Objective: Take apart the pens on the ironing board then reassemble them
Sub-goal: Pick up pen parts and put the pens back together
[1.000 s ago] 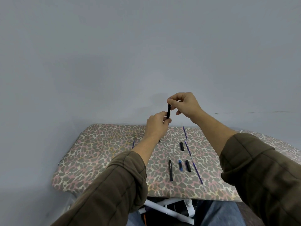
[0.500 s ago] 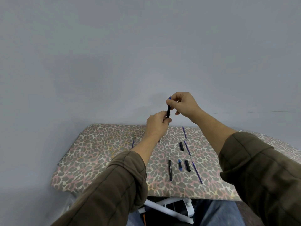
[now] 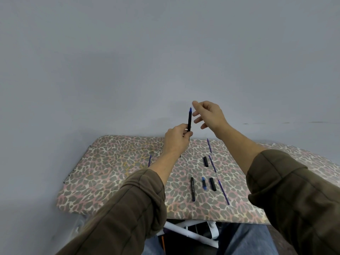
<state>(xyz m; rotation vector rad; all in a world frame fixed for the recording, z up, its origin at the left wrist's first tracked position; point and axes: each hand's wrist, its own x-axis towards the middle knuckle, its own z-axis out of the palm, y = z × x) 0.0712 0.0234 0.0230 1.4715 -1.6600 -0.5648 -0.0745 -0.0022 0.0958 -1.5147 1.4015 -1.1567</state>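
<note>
The pen stands upright, blue tip up, above the far end of the ironing board. The left hand has its grip pinching the lower shaft, likely to leave the tip end free. The right hand hovers just beside the tip, its grip spread and holding nothing. On the board lie a barrel, a blue piece, caps and refills, apart from one another, probably sorted for reassembly.

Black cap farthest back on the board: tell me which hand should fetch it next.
Probably the right hand: it is free, fingers relaxed, and the black cap lies nearer it. The left hand grips the upright pen.
</note>
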